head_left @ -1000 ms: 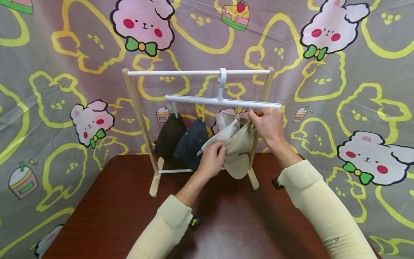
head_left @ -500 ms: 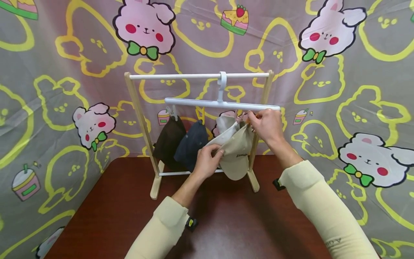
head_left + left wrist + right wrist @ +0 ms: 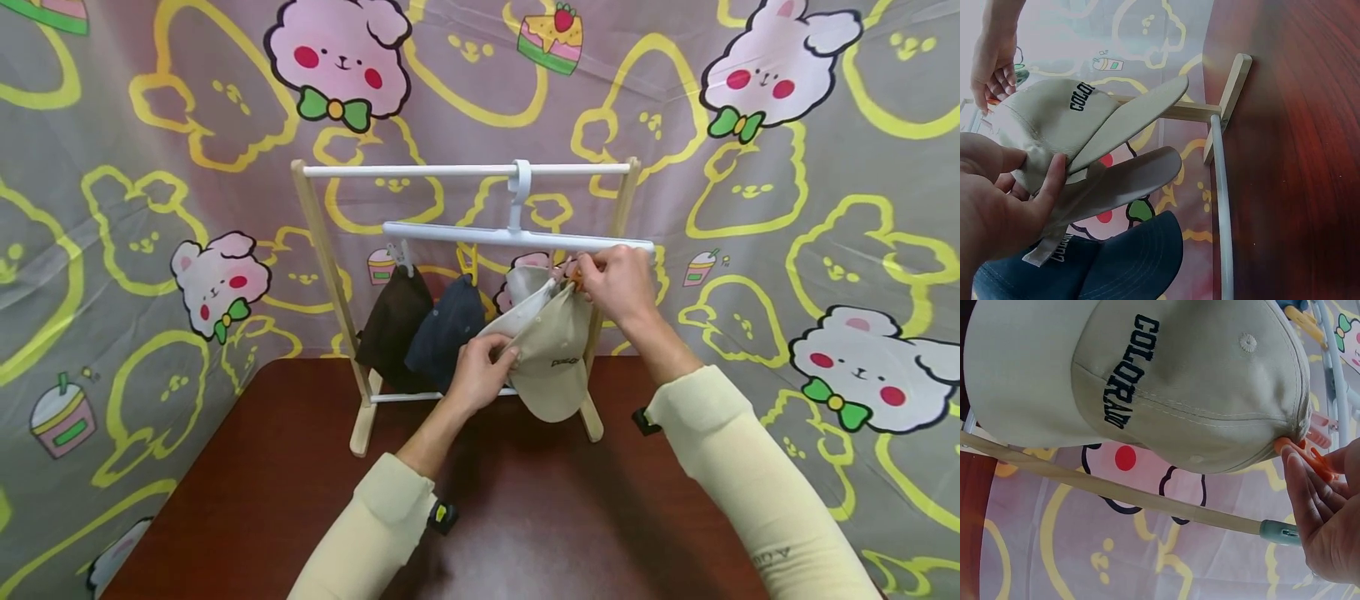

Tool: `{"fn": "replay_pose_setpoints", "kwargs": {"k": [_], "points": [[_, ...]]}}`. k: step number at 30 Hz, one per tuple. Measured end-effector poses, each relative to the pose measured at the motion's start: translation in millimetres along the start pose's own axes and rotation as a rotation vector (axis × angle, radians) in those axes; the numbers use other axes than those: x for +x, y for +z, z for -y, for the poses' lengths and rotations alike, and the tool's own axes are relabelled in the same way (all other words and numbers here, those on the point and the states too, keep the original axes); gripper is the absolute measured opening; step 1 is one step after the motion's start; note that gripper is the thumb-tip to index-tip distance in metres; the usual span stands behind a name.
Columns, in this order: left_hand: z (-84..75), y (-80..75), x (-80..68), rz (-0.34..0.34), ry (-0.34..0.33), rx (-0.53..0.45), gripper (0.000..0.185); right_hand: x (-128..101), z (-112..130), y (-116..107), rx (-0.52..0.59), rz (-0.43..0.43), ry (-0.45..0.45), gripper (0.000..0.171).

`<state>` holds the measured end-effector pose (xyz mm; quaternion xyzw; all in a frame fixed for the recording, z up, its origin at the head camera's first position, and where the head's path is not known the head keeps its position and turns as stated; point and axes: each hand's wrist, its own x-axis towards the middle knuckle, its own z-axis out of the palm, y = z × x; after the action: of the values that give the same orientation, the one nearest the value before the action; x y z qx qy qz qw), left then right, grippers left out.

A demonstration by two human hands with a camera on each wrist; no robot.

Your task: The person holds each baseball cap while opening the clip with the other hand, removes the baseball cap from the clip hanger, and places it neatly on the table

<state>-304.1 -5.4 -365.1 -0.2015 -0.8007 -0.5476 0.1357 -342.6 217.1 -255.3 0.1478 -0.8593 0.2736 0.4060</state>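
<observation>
- Our left hand [image 3: 480, 371] pinches the side of the beige cap [image 3: 553, 358], thumb and fingers curled onto the fabric just above the brim
- Our right hand [image 3: 622, 283] is up at the cap's top edge, fingertips closed on an orange clip [image 3: 1300, 453] that bites the cap's back rim
- The beige cap, lettered COLORADO, hangs brim down under the right end of the white hanger bar [image 3: 517, 237], in front of the wooden rack's right post [image 3: 618, 217]
- Just behind it hangs a paler cap [image 3: 525, 287], the two brims overlapping in our left wrist view
- Further left on the same bar we see a navy cap [image 3: 447, 329] and a dark brown cap [image 3: 393, 321], side by side
- The rack [image 3: 322, 275] stands on a dark red table [image 3: 262, 492], with a cartoon-print cloth [image 3: 150, 208] behind
</observation>
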Motion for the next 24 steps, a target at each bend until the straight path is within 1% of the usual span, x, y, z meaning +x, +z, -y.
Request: {"fn": "replay_pose_setpoints", "kwargs": {"k": [9, 12, 18, 21, 24], "points": [[3.6, -5.5, -3.3, 0.024, -0.024, -0.01, 0.013, 1, 0, -1, 0.005, 0.026, 0.022, 0.043], [5.6, -8.5, -5.7, 0.035, -0.024, -0.01, 0.013, 0, 0, 1, 0.008, 0.029, 0.015, 0.046], [11.0, -12.2, -11.3, 0.061, -0.044, 0.006, 0.012, 2, 2, 1, -0.007, 0.013, 0.005, 0.045], [14.8, -12.3, -14.3, 0.085, -0.053, -0.008, 0.012, 3, 3, 0, -0.016, 0.009, 0.01, 0.043], [18.5, -11.2, -15.7, 0.095, -0.054, -0.03, 0.012, 2, 3, 1, -0.026, -0.011, 0.002, 0.045]]}}
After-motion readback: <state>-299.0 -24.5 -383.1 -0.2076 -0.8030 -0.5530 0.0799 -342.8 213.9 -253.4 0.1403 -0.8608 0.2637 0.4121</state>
